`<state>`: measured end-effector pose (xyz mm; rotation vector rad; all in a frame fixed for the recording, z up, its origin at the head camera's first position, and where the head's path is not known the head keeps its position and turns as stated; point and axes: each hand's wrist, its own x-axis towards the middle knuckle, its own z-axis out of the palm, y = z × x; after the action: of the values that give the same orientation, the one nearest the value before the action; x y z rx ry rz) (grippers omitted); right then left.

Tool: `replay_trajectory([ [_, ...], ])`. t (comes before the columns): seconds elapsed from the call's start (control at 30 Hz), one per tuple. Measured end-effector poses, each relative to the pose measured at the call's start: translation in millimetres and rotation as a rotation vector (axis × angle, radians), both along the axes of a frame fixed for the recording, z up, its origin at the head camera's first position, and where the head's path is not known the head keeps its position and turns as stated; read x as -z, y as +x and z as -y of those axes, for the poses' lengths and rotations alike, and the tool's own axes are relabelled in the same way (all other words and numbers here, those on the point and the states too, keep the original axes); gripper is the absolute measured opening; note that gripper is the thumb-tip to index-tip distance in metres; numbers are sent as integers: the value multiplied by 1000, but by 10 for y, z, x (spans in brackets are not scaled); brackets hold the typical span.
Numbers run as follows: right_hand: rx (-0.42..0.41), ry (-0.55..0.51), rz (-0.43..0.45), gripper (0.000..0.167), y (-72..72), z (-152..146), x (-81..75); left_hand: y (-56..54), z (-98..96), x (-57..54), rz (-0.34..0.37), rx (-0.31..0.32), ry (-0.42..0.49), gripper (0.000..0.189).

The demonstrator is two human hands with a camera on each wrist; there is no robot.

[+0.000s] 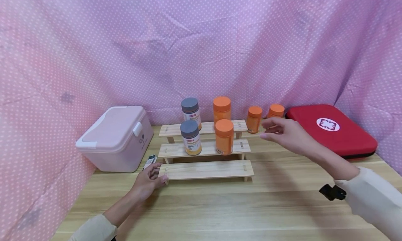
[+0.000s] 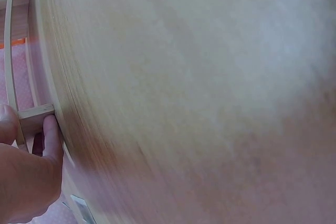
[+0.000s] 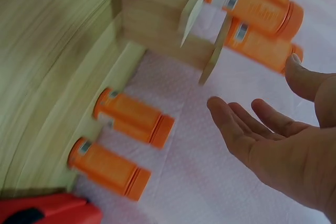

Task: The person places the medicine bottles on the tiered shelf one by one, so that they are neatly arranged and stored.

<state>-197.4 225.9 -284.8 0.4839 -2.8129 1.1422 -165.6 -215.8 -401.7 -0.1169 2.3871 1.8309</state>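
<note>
A three-step wooden rack (image 1: 205,170) stands on the table. My left hand (image 1: 147,181) grips the left end of its lowest step; the left wrist view shows the thumb above and a finger against the leg. Two grey-lidded bottles (image 1: 192,143) stand on the left of the upper and middle steps, with two orange bottles (image 1: 224,138) to their right. On the table right of the rack are two more orange bottles, one nearer (image 1: 253,120) and one farther (image 1: 276,110). My right hand (image 1: 290,134) is in the air beside them, fingers apart and holding nothing, as the right wrist view confirms.
A pink lidded box (image 1: 114,139) stands left of the rack, with a small printed packet (image 1: 150,160) between them. At the right lies a red first-aid case (image 1: 339,136) with a white emblem. A pink dotted cloth (image 1: 201,52) hangs behind the table.
</note>
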Motion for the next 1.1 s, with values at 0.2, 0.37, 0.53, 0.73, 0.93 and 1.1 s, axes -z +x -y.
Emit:
replay_trajectory([
  [0.2,106,65,-116,50,-175,-332,103,-5,5,-5,-8,-9,-13,57],
  [0.37,181,67,-174,56,-399,-558,189,6,23,-8,-14,-5,-60,60],
  [0.53,221,75,-151,64,-588,-731,192,25,21,1,-15,0,-80,62],
  [0.73,183,114,-105,75,-811,-843,111,9,1,15,-25,-4,-1,59],
  [0.93,127,124,5,89,-1038,-843,140,-4,-1,18,-20,-9,34,58],
  [1.1,116,119,45,95,-1144,-786,157,11,-1,13,-11,-7,42,58],
])
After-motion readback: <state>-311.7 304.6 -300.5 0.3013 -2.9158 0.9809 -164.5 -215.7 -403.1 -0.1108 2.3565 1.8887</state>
